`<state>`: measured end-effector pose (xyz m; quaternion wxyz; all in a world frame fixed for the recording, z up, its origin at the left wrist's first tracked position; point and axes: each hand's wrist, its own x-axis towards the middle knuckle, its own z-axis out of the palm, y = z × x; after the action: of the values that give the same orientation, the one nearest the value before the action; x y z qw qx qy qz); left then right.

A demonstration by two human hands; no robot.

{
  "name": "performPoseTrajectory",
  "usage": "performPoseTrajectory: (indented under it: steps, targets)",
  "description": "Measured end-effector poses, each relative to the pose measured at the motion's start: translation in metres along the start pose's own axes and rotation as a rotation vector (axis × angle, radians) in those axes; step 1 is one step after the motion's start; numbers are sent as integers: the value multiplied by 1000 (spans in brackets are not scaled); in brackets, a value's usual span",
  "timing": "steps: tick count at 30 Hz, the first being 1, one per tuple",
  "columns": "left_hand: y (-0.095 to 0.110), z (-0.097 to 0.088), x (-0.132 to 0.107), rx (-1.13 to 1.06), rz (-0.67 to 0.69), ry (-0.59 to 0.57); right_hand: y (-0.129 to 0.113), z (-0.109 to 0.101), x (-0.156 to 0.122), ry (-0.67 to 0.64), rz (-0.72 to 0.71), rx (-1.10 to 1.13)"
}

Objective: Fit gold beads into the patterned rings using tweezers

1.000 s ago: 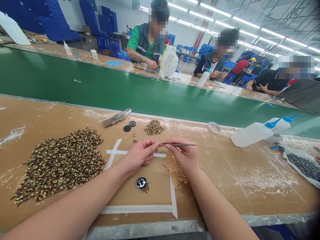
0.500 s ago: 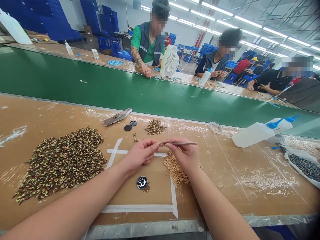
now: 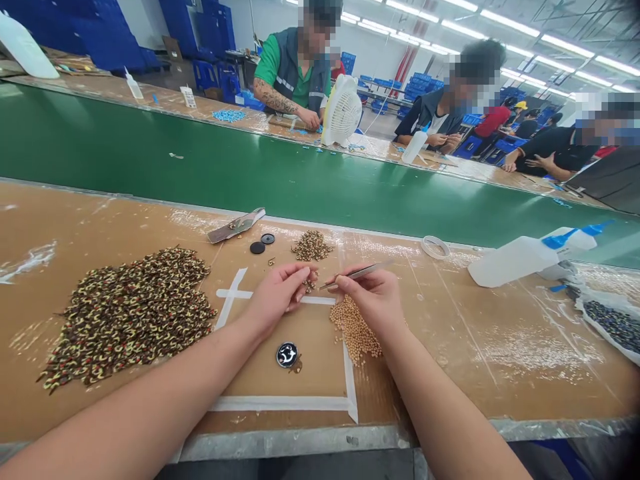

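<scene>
Plainly slim, silver-grey tweezers (image 3: 369,269), slightly aslant

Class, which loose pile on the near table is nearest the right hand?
The plain beige bead pile, beside the right hand; the large mottled pile and the small brownish pile lie farther off.

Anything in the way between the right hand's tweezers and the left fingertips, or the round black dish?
Nothing visible in either direction. The tweezers, in the right hand, point toward the left hand across a small gap. Toward the round black dish there is only flat white tape on the cardboard.
</scene>
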<state>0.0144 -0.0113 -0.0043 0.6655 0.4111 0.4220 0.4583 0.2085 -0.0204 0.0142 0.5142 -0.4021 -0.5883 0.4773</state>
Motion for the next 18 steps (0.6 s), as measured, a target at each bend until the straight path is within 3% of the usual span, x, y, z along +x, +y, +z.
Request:
performPoseTrajectory:
  steps: [4,9,18]
  targets:
    - [1,-1,1,28,25,47,-1,10,-7,-324,134,-84]
    - [-3,-2,3,56,27,43,4,28,-15,-540,208,-144]
    - [-4,-3,4,11,61,55,-1,32,-17,-621,186,-222]
